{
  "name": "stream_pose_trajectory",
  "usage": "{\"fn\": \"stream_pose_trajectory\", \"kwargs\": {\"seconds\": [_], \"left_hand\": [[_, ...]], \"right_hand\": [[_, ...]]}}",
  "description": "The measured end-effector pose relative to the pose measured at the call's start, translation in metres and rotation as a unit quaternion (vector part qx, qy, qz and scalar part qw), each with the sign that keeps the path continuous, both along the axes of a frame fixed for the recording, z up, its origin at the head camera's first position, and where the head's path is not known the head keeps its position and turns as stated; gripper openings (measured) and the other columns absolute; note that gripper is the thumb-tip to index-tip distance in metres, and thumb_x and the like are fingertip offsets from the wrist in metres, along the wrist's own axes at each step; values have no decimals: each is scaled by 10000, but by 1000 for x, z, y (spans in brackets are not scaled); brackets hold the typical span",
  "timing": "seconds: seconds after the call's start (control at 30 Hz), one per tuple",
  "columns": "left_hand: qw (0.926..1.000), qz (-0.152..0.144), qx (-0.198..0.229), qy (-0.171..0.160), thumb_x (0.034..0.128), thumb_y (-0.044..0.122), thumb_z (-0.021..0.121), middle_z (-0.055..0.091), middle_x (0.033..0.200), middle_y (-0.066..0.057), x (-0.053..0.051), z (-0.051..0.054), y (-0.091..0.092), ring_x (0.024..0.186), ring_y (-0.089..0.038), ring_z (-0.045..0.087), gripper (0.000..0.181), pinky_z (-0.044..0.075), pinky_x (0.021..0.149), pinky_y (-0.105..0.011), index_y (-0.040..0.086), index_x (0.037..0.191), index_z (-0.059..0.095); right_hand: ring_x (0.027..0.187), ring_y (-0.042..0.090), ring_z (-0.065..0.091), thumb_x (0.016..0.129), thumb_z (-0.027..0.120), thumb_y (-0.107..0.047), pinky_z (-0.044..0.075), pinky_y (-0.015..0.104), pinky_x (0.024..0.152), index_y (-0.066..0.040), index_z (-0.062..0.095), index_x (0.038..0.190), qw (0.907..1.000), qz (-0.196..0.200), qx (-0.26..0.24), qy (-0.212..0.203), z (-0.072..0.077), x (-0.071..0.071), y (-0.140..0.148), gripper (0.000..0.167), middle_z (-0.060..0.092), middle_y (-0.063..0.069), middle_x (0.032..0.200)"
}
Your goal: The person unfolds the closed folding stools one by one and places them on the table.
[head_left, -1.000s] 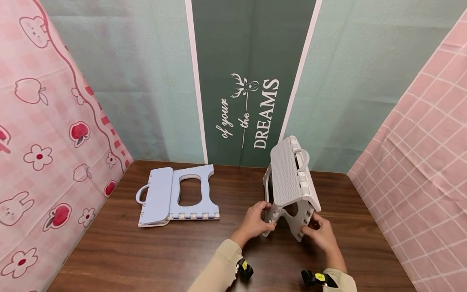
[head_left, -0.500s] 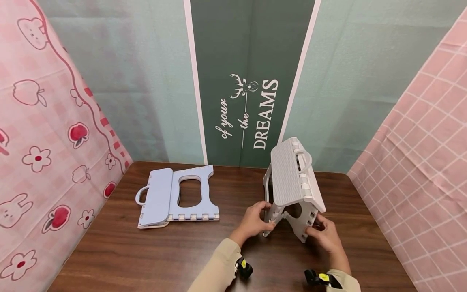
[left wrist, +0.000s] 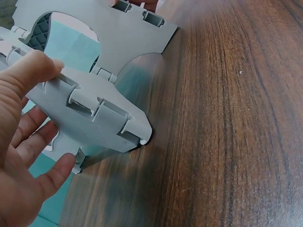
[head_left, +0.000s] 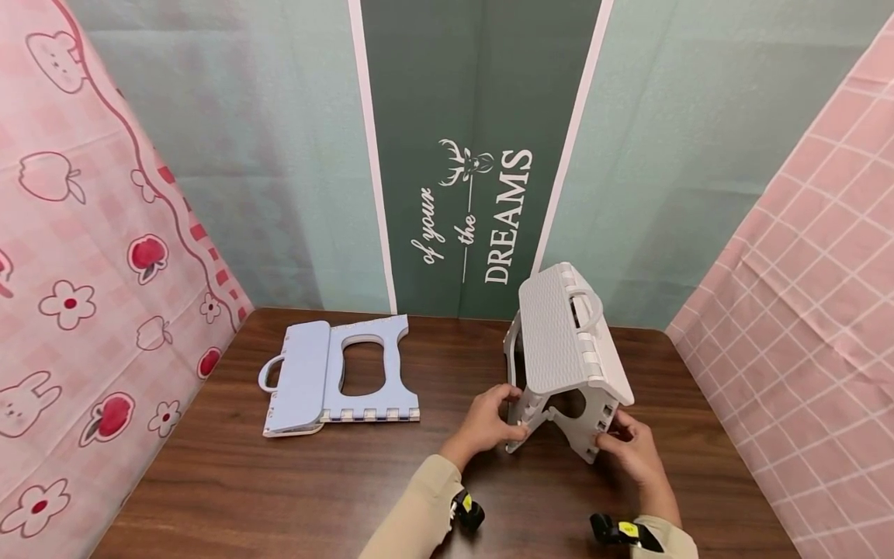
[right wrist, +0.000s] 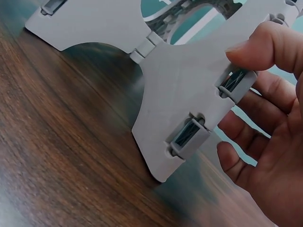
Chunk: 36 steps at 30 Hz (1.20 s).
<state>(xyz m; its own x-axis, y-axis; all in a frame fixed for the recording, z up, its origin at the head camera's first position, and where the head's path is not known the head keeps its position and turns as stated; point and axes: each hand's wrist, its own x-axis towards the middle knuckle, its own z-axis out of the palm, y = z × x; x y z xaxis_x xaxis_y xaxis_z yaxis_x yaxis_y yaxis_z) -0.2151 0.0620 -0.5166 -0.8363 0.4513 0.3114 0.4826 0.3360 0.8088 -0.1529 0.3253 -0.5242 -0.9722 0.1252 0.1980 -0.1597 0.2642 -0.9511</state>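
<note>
On the left, a pink cloth (head_left: 66, 303) printed with apples and flowers hangs beside the brown table (head_left: 279, 497). Near it, a pale blue stool (head_left: 302, 376) lies folded flat, its loop handle (head_left: 269, 374) pointing left and its cut-out legs pointing right. Behind the table hangs a green cloth (head_left: 447, 85) with white lettering and a deer's head.

Next comes the left hand (head_left: 484, 425), reaching from a beige sleeve (head_left: 414, 508). It pinches the nearer left leg of a grey stool (head_left: 556, 330): the thumb lies over the slotted edge, other fingers reach round the outer side, and the lowest finger sticks out, spread from the rest.

The grey stool stands half unfolded on the right part of the table, legs apart, the two seat halves sloping down from a ridge that carries a handle (head_left: 589, 310).

To its right, the right hand (head_left: 637, 450) grips the right leg's edge, thumb on the near face and upper fingers behind; the lower fingers curl loosely, just beside the leg. Farther right hangs a pink checked cloth (head_left: 817, 310).
</note>
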Motion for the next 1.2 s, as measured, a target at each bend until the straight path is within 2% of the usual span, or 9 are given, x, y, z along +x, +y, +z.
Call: {"fn": "stream_pose_trajectory", "kwargs": {"seconds": [0.07,0.27,0.47,0.7,0.9,1.13,1.2], "left_hand": [[10000,9,-29,-25,643,97,800,613,1032,-42,0,1,0,951,-229,589,481,473,809,-325,72,1081,604],[9998,-52,-129,-124,660,101,801,605,1049,-25,-1,2,1,962,-226,580,491,472,814,-326,77,1107,599],[9997,-71,-172,-128,660,103,800,602,1049,-41,-3,1,3,955,-236,576,497,465,800,-285,84,1113,596],[9998,-58,-185,-52,648,102,795,607,1031,-24,-3,-1,3,949,-228,578,488,461,794,-265,93,1097,604],[9998,-121,-131,-81,654,91,791,604,1045,-20,-4,0,4,978,-241,580,486,468,829,-327,83,1102,601],[9999,-96,-81,-40,651,85,793,600,1038,-16,-2,-1,3,973,-244,583,487,470,827,-326,68,1097,599],[9999,-98,-73,-44,661,92,799,599,1044,-13,-2,-1,3,976,-242,581,487,467,831,-328,66,1104,599]], "right_hand": [[737,99,595,686,629,122,476,199,616,-138,669,973,10000,37,-10,8,0,0,2,389,651,-83,823],[765,47,591,713,611,138,478,191,632,-269,658,969,9999,82,-101,-63,2,3,7,484,650,-109,854],[761,35,586,705,611,148,478,191,622,-226,673,978,10000,-33,-38,-28,0,4,12,467,648,-111,846],[763,28,583,706,616,145,468,174,633,-254,674,985,10000,-75,-45,-19,-2,4,16,490,648,-120,850],[767,31,590,709,605,161,473,176,639,-261,675,991,9996,-39,-287,-16,-1,7,17,512,656,-102,857],[767,29,591,710,593,161,476,176,638,-291,672,978,9993,13,-370,45,-2,7,16,532,657,-102,860],[774,30,590,722,599,150,477,180,642,-269,674,990,9994,-27,-333,-48,0,8,15,503,656,-104,867]]}}
